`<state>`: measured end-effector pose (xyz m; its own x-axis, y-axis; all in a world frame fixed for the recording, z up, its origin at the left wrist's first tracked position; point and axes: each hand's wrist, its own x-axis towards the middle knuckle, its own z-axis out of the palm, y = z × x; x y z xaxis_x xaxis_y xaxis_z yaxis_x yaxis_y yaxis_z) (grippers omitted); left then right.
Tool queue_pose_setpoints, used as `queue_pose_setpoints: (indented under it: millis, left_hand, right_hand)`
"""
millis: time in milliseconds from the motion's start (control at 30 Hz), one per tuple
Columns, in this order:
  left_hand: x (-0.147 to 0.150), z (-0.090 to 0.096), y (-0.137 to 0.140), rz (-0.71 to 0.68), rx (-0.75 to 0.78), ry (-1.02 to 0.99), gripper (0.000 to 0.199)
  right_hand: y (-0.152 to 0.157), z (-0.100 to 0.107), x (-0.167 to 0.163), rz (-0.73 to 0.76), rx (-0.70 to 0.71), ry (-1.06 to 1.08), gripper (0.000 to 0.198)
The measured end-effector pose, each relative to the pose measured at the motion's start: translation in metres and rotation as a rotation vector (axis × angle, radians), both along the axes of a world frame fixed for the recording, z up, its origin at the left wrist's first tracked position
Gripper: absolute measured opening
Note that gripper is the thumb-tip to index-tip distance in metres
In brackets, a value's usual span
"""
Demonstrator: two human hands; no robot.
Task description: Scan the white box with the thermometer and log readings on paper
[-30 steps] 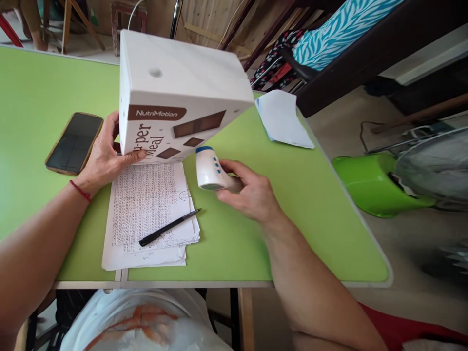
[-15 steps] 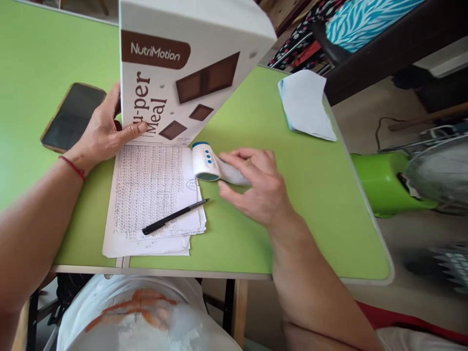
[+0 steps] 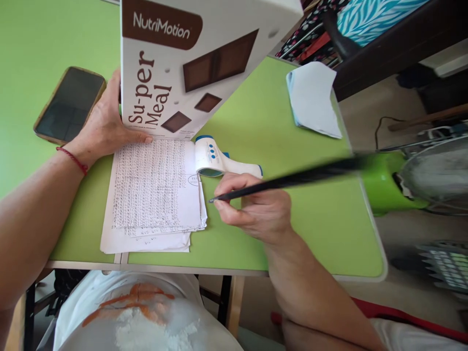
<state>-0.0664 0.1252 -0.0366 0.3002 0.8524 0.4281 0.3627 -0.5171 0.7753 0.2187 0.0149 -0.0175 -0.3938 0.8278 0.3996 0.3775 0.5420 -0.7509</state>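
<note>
My left hand (image 3: 104, 117) grips the lower left corner of a white "Su-per Meal" box (image 3: 161, 70), its thumb across the bottom of the printed face. The box stands tilted at the top of a stack of handwritten sheets (image 3: 153, 185). In my right hand (image 3: 256, 207) a black pen (image 3: 270, 185) is pinched between thumb and fingers, its tip pointing left near the sheets' right edge. The pen's rear end is blurred. Just beyond that hand lies a white and blue infrared thermometer (image 3: 210, 153), touching the paper's upper right corner.
A smartphone (image 3: 71, 105) lies to the left of my left hand. Folded white paper (image 3: 314, 97) rests near the right edge of the green table (image 3: 321, 234). Beyond that edge are a green bin (image 3: 383, 180) and a fan-like round object.
My right hand has let go of the thermometer and picked the pen up off the sheets. My left hand's thumb has moved lower on the box.
</note>
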Motion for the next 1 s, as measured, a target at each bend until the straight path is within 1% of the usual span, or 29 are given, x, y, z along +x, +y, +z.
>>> queue_pose_setpoints:
  millis: [67,100,200,333,433,500,567,700,833,1000]
  left_hand:
    - [0.001,0.002,-0.002,-0.002,-0.009,0.006,0.108]
    - [0.002,0.004,-0.003,-0.004,-0.015,0.002,0.107]
    - [0.004,0.006,-0.004,-0.004,-0.038,-0.025,0.107]
    - [0.003,0.005,-0.003,-0.002,-0.026,-0.007,0.112]
    - [0.001,0.002,-0.003,0.002,-0.013,0.016,0.114]
    - [0.001,0.001,-0.003,0.009,-0.013,0.014,0.111]
    - [0.002,0.002,-0.004,0.017,-0.014,0.013,0.110]
    - [0.002,0.003,-0.004,0.024,-0.022,0.032,0.113]
    - [0.002,0.003,-0.002,0.014,0.026,0.050,0.107]
    - [0.002,0.002,-0.002,0.009,0.017,0.037,0.111]
  right_hand:
    - [-0.004,-0.002,-0.008,-0.091,-0.089,0.165,0.010]
    - [-0.006,-0.005,-0.012,-0.111,-0.114,0.202,0.010]
    - [-0.008,-0.014,-0.022,-0.137,-0.133,0.175,0.011]
    - [-0.007,-0.025,-0.027,-0.191,-0.065,0.109,0.013]
    - [-0.006,-0.027,-0.027,-0.154,-0.059,0.123,0.013]
    - [-0.006,-0.026,-0.028,-0.139,-0.064,0.113,0.013]
    - [-0.005,-0.025,-0.027,-0.132,-0.057,0.099,0.013]
    - [-0.005,-0.024,-0.027,-0.114,-0.037,0.074,0.014]
    - [-0.006,-0.025,-0.027,-0.111,-0.038,0.033,0.013]
    - [-0.006,-0.026,-0.028,-0.111,-0.022,0.055,0.014]
